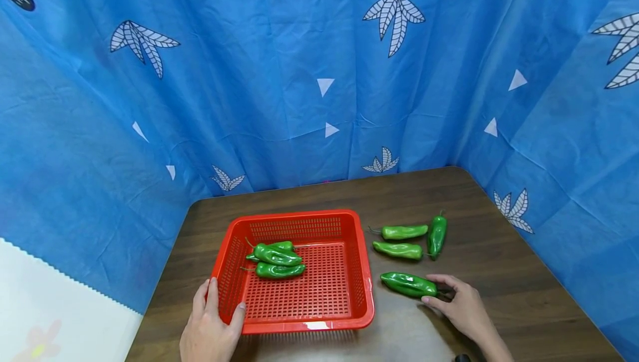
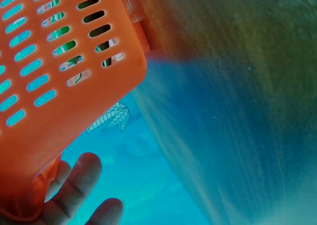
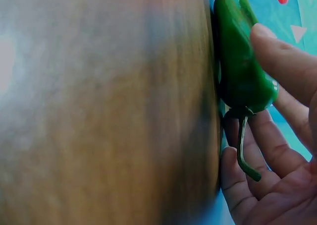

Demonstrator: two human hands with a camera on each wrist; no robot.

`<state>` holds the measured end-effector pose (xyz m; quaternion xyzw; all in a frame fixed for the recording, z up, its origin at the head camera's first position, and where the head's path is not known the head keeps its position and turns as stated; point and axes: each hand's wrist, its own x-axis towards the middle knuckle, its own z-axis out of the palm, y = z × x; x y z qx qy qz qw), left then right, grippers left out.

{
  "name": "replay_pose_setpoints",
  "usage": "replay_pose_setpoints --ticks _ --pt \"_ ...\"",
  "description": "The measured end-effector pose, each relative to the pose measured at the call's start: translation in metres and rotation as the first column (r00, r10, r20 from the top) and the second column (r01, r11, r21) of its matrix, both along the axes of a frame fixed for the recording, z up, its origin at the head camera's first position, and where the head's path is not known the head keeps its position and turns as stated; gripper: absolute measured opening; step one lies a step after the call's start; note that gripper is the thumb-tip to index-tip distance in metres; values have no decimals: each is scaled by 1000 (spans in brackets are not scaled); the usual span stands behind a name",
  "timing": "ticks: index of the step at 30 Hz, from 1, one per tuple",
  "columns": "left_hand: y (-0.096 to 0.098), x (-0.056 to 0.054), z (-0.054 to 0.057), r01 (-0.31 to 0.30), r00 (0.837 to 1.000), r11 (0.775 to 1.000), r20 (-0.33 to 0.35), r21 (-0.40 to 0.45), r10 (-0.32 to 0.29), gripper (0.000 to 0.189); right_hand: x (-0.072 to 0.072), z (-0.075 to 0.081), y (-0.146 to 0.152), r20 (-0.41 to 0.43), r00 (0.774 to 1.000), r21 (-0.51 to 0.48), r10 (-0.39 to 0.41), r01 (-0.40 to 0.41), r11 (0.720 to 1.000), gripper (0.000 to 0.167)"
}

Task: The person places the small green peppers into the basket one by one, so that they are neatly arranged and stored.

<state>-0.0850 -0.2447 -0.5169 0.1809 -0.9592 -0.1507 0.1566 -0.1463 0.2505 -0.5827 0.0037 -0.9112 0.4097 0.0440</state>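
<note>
The grip of the right hand (image 1: 465, 306), lower right of the head view, is clamped on the stem end of a dark green pepper (image 1: 406, 284), thumb on one side and fingers on the other; the right wrist view shows the bent stem (image 3: 241, 145) lying in front of the fingers. The pepper appears to rest along the table (image 1: 414, 195), its tip pointing left toward the red basket (image 1: 326, 287).

The step in hand looks like taking hold of this pepper. The next move would seem to call for a lift high enough to clear the basket's rim, then a shift left over the bare floor in its right half.

The left hand (image 1: 209, 326), lower left, holds the basket's near left corner, probably to steady it.

Within the basket, toward its left side, lies a cluster of peppers (image 1: 279, 271). Right of it, three loose ones remain to gather, by my reading: two paler peppers (image 1: 404, 232) side by side and a darker upright-lying pepper (image 1: 436, 235) beyond their right ends.
</note>
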Motion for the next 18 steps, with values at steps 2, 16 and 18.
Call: replay_pose_setpoints --ticks 2,16,18 --pt "0 0 0 1 1000 1000 1 2 -1 88 -1 0 1 27 1000 1 7 -7 1000 49" --pt "-1 0 1 9 1000 1000 -8 1 -9 87 -2 -3 3 109 994 -27 2 1 1000 47" --pt "-1 0 1 12 1000 1000 -13 1 -12 87 -2 -3 3 114 994 -26 -2 5 1000 47"
